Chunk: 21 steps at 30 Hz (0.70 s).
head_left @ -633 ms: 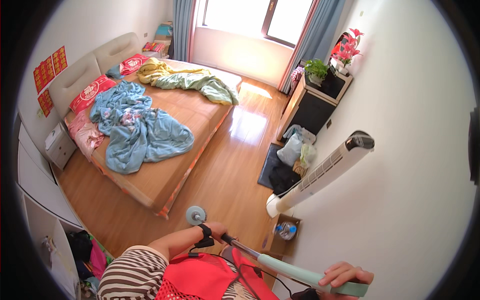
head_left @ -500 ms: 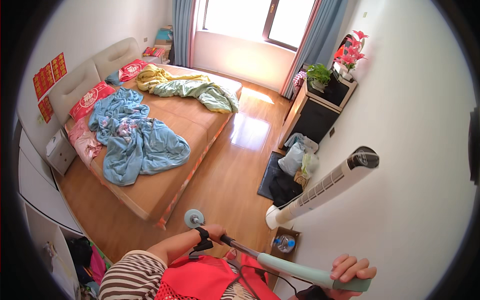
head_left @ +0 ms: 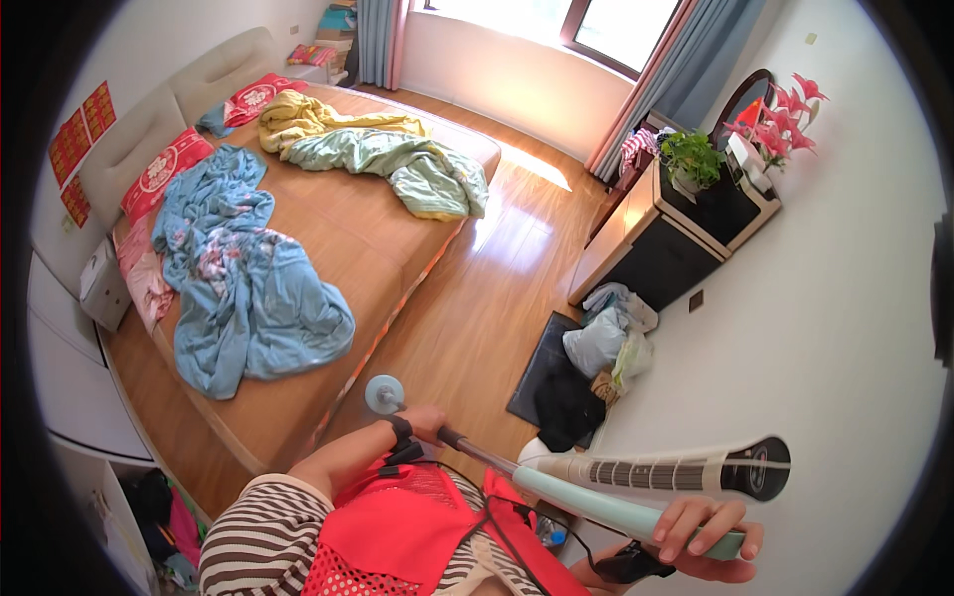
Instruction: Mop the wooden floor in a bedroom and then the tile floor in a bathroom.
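Note:
My left hand (head_left: pixel 425 423) grips the dark shaft of a long pole (head_left: pixel 487 459). At the pole's far end a pale blue round disc head (head_left: pixel 384 395) is over the wooden floor beside the bed's edge; whether it touches the floor I cannot tell. Lower right, my right hand (head_left: pixel 704 536) is wrapped round the mint-green end of the pole. A white tower fan (head_left: pixel 646 467), with a dark round top, stands just beyond that handle, partly hidden by it. A blue-capped bottle (head_left: pixel 552 531) shows below the pole.
A double bed (head_left: pixel 288 407) with rumpled bedding fills the left, beside a nightstand (head_left: pixel 105 298) and open wardrobe (head_left: pixel 129 497). At right a cabinet (head_left: pixel 666 258) bears plants. Bags (head_left: pixel 591 345) lie on a dark mat (head_left: pixel 532 387) by the wall. A curtained window (head_left: pixel 606 30) is behind.
My view has moved forward into the room: bed, cabinet and bags look nearer, and the fan sits lower, close to the handle. The disc head appears higher in the picture. Both hands still grip the pole.

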{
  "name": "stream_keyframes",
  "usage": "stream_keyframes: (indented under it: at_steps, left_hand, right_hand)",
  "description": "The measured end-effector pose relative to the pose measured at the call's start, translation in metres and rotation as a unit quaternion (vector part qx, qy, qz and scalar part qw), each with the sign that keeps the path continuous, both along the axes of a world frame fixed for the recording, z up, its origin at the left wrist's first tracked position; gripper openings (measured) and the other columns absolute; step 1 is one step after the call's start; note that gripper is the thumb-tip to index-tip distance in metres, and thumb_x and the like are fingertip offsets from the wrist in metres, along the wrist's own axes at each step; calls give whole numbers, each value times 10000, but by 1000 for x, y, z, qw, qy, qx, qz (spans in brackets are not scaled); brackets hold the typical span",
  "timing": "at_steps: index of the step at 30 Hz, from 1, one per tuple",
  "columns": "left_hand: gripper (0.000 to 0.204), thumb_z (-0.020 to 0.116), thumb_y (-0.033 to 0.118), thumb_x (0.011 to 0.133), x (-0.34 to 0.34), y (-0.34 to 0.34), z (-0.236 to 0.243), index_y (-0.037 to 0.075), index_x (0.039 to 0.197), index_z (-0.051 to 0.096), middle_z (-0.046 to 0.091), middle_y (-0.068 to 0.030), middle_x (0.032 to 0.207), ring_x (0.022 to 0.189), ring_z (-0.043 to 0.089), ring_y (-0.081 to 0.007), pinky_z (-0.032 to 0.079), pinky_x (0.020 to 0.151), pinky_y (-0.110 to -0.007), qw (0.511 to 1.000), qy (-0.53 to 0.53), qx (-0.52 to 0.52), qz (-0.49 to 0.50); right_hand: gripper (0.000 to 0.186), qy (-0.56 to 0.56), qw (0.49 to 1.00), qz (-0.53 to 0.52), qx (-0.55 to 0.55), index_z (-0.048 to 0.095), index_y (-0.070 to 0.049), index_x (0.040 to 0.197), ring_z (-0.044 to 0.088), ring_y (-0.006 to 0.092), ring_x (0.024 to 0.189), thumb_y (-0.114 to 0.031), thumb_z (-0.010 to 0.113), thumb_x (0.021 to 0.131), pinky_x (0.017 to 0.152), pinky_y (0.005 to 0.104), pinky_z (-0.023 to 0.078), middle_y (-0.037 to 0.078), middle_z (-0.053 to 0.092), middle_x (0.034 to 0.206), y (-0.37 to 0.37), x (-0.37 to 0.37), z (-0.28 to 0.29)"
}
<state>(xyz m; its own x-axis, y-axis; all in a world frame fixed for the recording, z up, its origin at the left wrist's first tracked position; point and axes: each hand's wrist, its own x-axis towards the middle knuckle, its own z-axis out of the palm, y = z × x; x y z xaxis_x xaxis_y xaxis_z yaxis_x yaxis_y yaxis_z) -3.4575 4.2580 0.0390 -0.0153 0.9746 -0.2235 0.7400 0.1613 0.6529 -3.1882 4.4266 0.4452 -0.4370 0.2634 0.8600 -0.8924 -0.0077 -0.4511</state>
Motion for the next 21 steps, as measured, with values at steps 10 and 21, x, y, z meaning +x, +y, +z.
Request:
stream_keyframes:
  at_steps: [10, 21]
  left_hand:
    - [273, 739, 329, 661, -147, 197, 59, 130, 840, 687, 656, -130, 801, 794, 632, -336, 494, 662, -453, 999, 25, -11, -45]
    - [262, 749, 332, 652, -306, 417, 42, 160, 832, 666, 613, -129, 860, 868, 603, -326, 492, 714, -438, 995, 39, 15, -88]
  right_hand:
    - [297, -41, 984, 133, 112, 564, -259, 1218, 629, 246, 788, -314, 510, 931, 771, 390, 501, 93, 588, 976, 131, -136, 34]
    - [280, -10, 980, 137, 142, 613, -310, 1154, 666, 216, 790, -202, 550, 904, 760, 368, 525, 49, 618, 976, 326, -303, 24]
